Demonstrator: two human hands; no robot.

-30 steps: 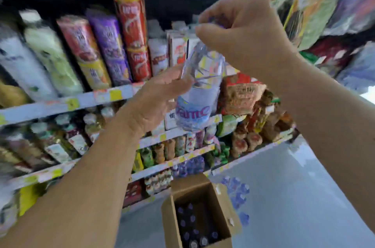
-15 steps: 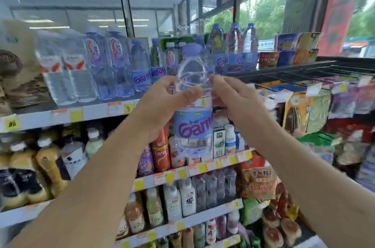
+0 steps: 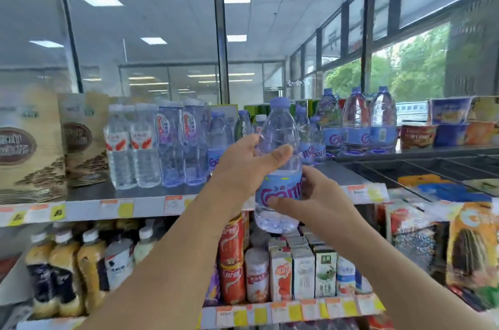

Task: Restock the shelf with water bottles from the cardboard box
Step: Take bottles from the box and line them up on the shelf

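Now gripped by both hands: a water bottle before the top shelf

Firmly, the water bottle [image 3: 280, 129] is clasped by the left hand [image 3: 243, 165] at its clear upper body, the thumb laid across the front. Its blue label band is wrapped by the curled fingers of the right hand [image 3: 318, 200], the thumb set just under the label. The bottle is held upright, blue cap on, clear through its walls, in front of the top shelf [image 3: 151, 206]; its base is seen below the shelf's price strip and its cap above the stocked rows.

Behind it, smaller bottles of the same blue-label kind are lined up. To the left, taller blue-label bottles [image 3: 178, 140] and clear red-label bottles [image 3: 132, 146] are ranged, all clear inside, and beyond these brown paper packs [image 3: 27, 146] are stood. To the right, three large water bottles [image 3: 356, 119] are set side by side. Below, red cans [image 3: 231, 256], drink cartons [image 3: 302, 270] and bottles of yellow-brown drink [image 3: 64, 270] are shelved.
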